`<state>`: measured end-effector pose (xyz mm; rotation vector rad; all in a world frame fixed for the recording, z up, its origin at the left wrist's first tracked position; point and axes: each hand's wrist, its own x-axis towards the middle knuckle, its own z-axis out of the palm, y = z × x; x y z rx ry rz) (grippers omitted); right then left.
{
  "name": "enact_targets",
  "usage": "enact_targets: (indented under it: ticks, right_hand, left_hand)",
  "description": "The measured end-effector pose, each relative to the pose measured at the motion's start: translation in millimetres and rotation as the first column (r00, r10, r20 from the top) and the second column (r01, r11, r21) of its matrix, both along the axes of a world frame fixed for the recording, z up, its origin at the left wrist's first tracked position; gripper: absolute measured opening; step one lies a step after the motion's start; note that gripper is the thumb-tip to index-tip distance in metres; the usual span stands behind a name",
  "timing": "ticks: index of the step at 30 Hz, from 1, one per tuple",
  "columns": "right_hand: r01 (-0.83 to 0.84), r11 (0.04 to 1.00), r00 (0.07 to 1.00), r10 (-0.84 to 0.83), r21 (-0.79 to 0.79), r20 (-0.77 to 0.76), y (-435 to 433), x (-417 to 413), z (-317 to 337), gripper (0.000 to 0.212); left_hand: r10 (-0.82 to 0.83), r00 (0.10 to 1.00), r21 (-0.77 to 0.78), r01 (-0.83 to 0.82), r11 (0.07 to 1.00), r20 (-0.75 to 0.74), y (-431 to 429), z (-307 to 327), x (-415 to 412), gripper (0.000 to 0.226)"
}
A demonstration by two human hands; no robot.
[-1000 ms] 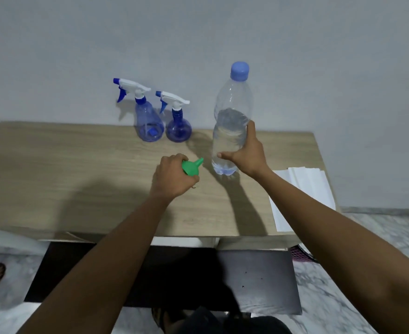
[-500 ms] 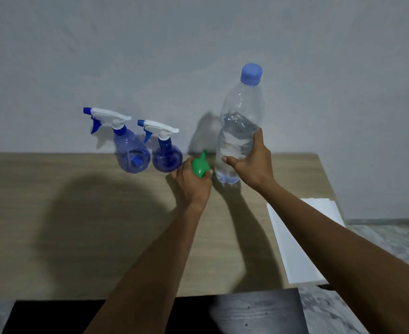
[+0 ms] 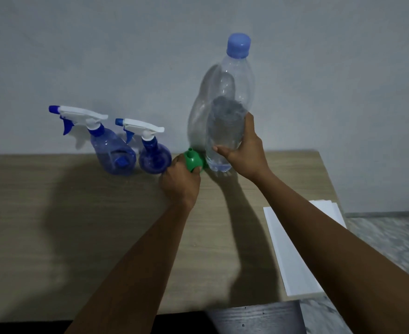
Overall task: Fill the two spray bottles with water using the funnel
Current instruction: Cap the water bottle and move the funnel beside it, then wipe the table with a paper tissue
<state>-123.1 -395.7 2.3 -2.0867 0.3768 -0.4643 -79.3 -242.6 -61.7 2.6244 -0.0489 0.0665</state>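
My left hand [image 3: 180, 182] grips the green funnel [image 3: 194, 160] and my right hand [image 3: 244, 153] wraps the capped water bottle [image 3: 232, 112], both near the spray bottles [image 3: 113, 150] for filling.

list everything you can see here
spray bottles: 2, blue with white triggers, side by side at the back of the table, by the wall
funnel: 1, green, spout up, between the spray bottles and the water bottle
water bottle: 1, clear with blue cap, partly full, upright, right of the funnel
sheets: a small stack, count unclear, white, right end of the table
table: 1, light wood, against the wall
wall: 1, pale grey, behind the table
board: 1, dark, below the table's near edge
floor: marbled grey, at right
left hand: 1, grips the funnel
right hand: 1, grips the water bottle low down
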Motion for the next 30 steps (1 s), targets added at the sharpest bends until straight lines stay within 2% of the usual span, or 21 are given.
enact_targets:
  ticks: [6, 11, 18, 25, 28, 30]
  right_hand:
    - [-0.004, 0.997, 1.000, 0.004, 0.072, -0.001, 2.5, -4.2, -5.5, 0.098]
    - [0.091, 0.988, 0.989, -0.075, 0.127, -0.127, 3.8, -37.8, -21.1, 0.102]
    - [0.220, 0.970, 0.966, -0.201, 0.106, -0.163, -4.2, -139.6, -27.8, 0.064]
    - [0.354, 0.932, 0.928, -0.340, 0.077, -0.155, -25.7, -244.8, -34.8, 0.047]
    - [0.401, 0.914, 0.910, -0.390, 0.058, -0.142, -39.0, -277.4, -40.1, 0.042]
    - [0.435, 0.900, 0.891, -0.426, 0.032, -0.160, -47.8, -295.1, -42.5, 0.039]
  left_hand:
    - [-0.033, 0.999, -0.068, 0.033, 0.997, 0.000, 3.7, -3.0, -0.8, 0.044]
    - [-0.067, 0.997, -0.112, 0.070, 0.991, 0.027, 14.1, 3.1, -22.2, 0.045]
    - [-0.233, 0.972, -0.132, 0.232, 0.964, 0.005, 17.1, 11.1, -96.9, 0.048]
    - [-0.595, 0.801, -0.127, 0.584, 0.802, -0.071, -25.6, 11.8, -184.8, 0.047]
    - [-0.682, 0.722, -0.139, 0.668, 0.731, -0.121, -48.8, 8.5, -211.7, 0.050]
    - [-0.702, 0.699, -0.107, 0.694, 0.712, -0.136, -61.5, 7.2, -226.1, 0.052]
